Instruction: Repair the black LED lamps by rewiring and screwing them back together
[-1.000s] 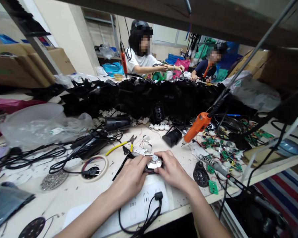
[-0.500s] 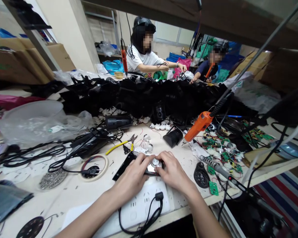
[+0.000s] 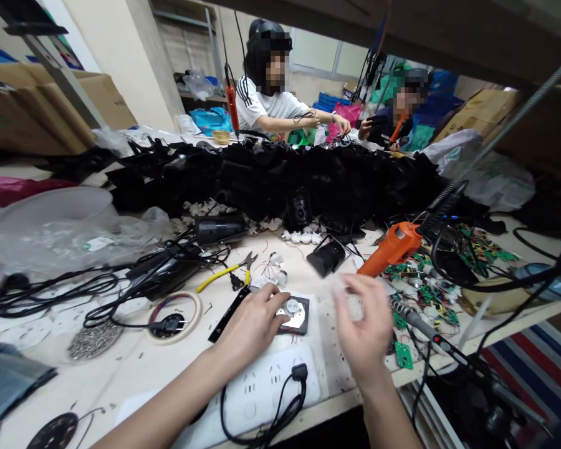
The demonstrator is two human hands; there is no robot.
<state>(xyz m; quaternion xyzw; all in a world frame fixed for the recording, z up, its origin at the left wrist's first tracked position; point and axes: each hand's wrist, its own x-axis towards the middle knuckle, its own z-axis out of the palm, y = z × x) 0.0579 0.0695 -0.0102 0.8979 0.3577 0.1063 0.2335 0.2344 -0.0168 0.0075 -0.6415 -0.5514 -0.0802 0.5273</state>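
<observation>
My left hand [image 3: 255, 317] grips the left side of a small black housing [image 3: 303, 321], its thumb and index finger by a round silver motor [image 3: 292, 306] on a whitish plate. Under my left forearm and beside the fingers lies a flat black panel [image 3: 228, 318], partly covered. My right hand [image 3: 367, 318], blurred, is raised off the table to the right of the housing, thumb and fingers apart and nothing visible in them. Just beyond its fingertips hangs an orange electric screwdriver [image 3: 393, 246], whose tip is hidden behind the hand.
Yellow-handled cutters [image 3: 224, 275] lie behind the left hand. A white power strip [image 3: 262, 377] with a plugged cord sits in front. Right are a soldering iron [image 3: 421, 327] and green circuit boards [image 3: 425, 280]; left, a tape roll [image 3: 197, 308] and screws [image 3: 95, 340]. Two people work beyond a black parts heap [image 3: 262, 174].
My right hand has let go of the housing and moved right and up toward the orange screwdriver. My left hand stays on the housing. The screwdriver has shifted right in view.
</observation>
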